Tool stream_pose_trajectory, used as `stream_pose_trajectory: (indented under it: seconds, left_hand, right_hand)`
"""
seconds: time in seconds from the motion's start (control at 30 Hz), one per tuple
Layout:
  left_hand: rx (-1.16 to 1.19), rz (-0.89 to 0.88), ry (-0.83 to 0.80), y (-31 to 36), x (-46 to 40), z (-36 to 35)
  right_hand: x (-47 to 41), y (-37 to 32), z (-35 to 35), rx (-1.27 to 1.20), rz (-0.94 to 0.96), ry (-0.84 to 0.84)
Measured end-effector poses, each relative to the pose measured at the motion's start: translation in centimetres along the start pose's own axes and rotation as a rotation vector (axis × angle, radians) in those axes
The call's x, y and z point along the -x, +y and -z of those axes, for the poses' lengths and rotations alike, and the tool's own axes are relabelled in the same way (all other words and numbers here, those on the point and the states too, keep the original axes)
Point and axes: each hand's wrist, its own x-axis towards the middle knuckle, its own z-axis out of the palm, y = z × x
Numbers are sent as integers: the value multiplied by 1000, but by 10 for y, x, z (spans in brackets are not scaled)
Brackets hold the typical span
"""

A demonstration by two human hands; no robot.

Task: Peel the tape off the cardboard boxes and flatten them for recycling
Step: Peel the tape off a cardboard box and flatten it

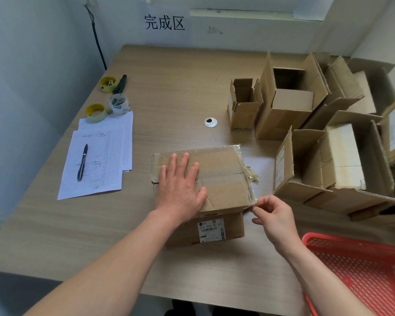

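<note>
A closed, worn cardboard box [221, 169] stands in the middle of the wooden table [169, 87], with a white barcode label on its near side. Clear tape [251, 176] runs along its right edge and hangs loose and crumpled near the far corner. My left hand [180, 188] presses flat on the box top, fingers straight and spread. At the box's near right corner my right hand [274, 215] pinches the end of the tape between thumb and fingertips.
Several open cardboard boxes [290, 99] crowd the table's right side. A red plastic basket [363, 270] sits at the near right. On the left lie lined papers [100, 160] with a pen [82, 161], tape rolls [119, 103] and a cutter. A round cable grommet [210, 122] is mid-table.
</note>
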Motion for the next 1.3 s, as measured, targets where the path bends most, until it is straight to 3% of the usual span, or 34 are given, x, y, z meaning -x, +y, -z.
stream_pose_trajectory:
  seconds: [0.23,0.4,0.67,0.83,0.9,1.0,1.17,1.3]
  left_hand:
    - [1,-1,-5,-1,0,0]
    - [-7,-5,-9,-1,1,0]
    - [-1,-10,-12,-2,1,1]
    - [-3,-17,-8,-3,1,0]
    - [3,-19,-3,-3,0,0]
    - [-15,-21,-11,-3,3,-2]
    - [-29,-25,-11,-4,4,-5]
    - [-15,-33,-14,-5,4,-6]
  right_hand:
    - [0,-7,2,-50,-64,87]
    - [-2,-8,2,-48,-189,20]
    - [3,-16,0,33,-215,-11]
    - [0,-38,6,-345,-523,-123]
    - [-2,-46,12,-472,-559,-146]
    - [-9,-54,19,-615,-447,-93]
    - [-11,-44,16,-65,22,111]
    - [-9,-40,5,-115,136,99]
